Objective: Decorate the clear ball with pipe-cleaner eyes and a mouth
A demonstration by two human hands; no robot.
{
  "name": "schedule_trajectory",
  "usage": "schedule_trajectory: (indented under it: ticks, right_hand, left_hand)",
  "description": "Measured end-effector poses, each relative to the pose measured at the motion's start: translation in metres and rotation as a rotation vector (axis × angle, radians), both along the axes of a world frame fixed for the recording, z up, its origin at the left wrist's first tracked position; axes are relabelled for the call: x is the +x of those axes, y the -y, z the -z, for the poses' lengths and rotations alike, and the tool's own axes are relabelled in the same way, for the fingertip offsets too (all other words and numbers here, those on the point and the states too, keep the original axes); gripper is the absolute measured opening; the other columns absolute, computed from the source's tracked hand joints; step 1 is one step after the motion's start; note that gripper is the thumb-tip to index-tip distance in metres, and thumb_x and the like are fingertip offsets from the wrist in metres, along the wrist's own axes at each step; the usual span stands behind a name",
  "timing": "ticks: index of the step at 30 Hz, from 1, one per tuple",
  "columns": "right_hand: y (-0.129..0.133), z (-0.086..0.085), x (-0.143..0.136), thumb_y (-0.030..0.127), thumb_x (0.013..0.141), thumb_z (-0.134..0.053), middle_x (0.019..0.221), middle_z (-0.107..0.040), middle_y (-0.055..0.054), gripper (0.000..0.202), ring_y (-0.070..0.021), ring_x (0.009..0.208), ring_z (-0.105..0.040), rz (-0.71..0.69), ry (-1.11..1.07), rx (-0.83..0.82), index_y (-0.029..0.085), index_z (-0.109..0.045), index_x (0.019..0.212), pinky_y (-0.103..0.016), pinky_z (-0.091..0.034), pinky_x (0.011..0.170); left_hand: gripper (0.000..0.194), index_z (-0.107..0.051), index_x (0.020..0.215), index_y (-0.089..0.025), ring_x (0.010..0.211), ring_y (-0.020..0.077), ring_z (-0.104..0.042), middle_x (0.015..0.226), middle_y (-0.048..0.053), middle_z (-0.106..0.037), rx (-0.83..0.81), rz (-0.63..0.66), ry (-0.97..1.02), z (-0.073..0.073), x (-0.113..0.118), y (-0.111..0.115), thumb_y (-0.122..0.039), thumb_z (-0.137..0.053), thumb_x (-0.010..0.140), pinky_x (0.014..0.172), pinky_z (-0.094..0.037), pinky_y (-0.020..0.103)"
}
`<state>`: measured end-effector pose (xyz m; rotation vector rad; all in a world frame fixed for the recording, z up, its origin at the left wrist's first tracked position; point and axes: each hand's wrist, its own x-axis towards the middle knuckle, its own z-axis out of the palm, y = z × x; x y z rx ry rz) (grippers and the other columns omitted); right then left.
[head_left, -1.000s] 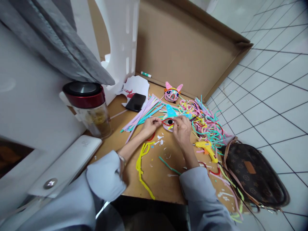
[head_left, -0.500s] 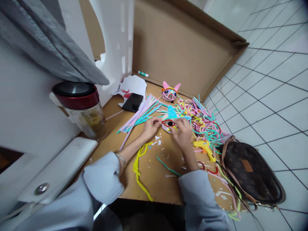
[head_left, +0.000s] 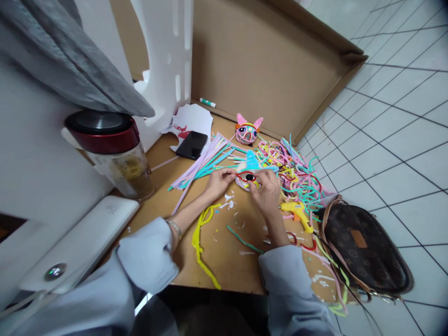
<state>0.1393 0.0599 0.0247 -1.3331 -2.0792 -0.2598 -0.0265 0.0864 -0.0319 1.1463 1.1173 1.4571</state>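
Note:
My left hand (head_left: 220, 184) pinches the left end of a red pipe cleaner (head_left: 241, 173) between thumb and fingertips. Its curve runs around a black eye (head_left: 249, 177) on the front of a small pipe-cleaner animal head with a blue ear (head_left: 252, 161). At the other side of the eye, the thumb and fingers of my right hand (head_left: 267, 193) close on the red strip, partly covering the head. Behind it stands a finished-looking pink animal head (head_left: 247, 133) with two pointed ears. Yellow pipe cleaners (head_left: 198, 238) lie near my left forearm.
A yellow glue gun (head_left: 297, 214) and a tangled pile of pipe cleaners (head_left: 301, 179) are on the right, beside a brown handbag (head_left: 366, 252). Straight pipe cleaners (head_left: 203, 163), a phone (head_left: 192, 144) and a red-lidded jar (head_left: 122, 163) are on the left. Cardboard (head_left: 259, 65) rises behind.
The camera view has shifted slightly. Both hands keep their pinch on the red pipe cleaner at the eye, with only slight finger movement.

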Motion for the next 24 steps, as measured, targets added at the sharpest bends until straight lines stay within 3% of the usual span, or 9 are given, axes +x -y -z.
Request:
schedule_trajectory:
  ticks: [12, 24]
  right_hand:
    - [-0.0041, 0.0043, 0.0033, 0.026, 0.084, -0.059, 0.098, -0.063, -0.009, 0.016, -0.0253, 0.097, -0.057, -0.072, -0.076, 0.030, 0.020, -0.064, 0.098, -0.038, -0.042, 0.086]
    - [-0.0055, 0.0048, 0.0041, 0.023, 0.082, -0.059, 0.098, -0.063, -0.010, 0.019, -0.0261, 0.096, -0.057, -0.076, -0.122, 0.000, 0.019, -0.065, 0.099, -0.039, -0.046, 0.085]
  left_hand:
    - [0.016, -0.069, 0.076, -0.015, 0.069, 0.0169, -0.063, 0.079, 0.005, -0.073, -0.021, 0.009, -0.067, -0.0057, -0.0004, 0.0038, -0.027, -0.065, 0.067, 0.069, -0.047, 0.028]
    - [0.016, -0.068, 0.072, -0.016, 0.069, 0.0176, -0.064, 0.077, 0.005, -0.072, -0.010, -0.010, -0.104, 0.0006, 0.0013, 0.0026, -0.031, -0.067, 0.066, 0.069, -0.048, 0.029]
